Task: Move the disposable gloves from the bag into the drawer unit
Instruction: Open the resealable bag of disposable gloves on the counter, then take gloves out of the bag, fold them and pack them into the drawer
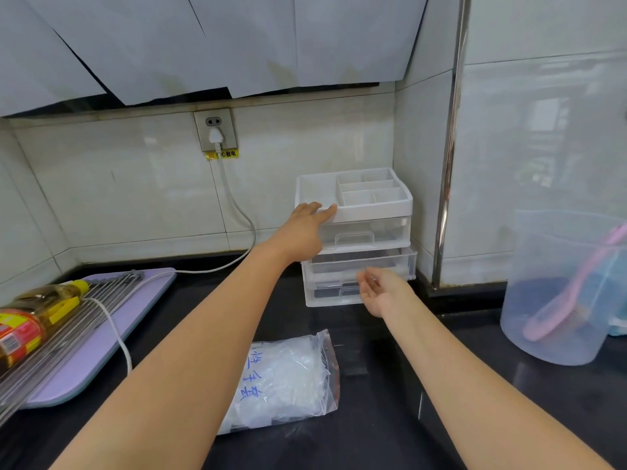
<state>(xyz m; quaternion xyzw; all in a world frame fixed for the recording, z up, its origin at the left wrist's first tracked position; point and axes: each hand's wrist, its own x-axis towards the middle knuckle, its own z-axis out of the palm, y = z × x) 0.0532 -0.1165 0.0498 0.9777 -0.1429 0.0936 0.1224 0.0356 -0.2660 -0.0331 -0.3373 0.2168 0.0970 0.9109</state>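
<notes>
- Progress: early, nothing transferred yet as far as I can see.
- Gloves (291,371): all inside the clear bag (327,354), a white crumpled wad. The bag lies flat on the black bench (390,385), near the camera and well apart from the unit. Its zip-strip end faces right; cannot tell whether it is sealed.
- Drawer unit (373,211): in the back corner against the tiles. The divided tray on top and the upper drawer look bare.
- Middle drawer (390,262): sticks out a little past the upper one, so partly open. No gloves visible in it.
- Left hand (307,228): fingers straight, laid over the unit's top left front corner. Holds nothing; looks like it is bracing the unit.
- Right hand (380,290): palm up, fingers loosely curled, nothing in it. It sits just in front of the lower drawers; cannot tell if the fingertips touch the middle drawer's front.
- Left to do, by my read: pull the drawer fully out, open the bag, move the gloves in, close the drawer.
</notes>
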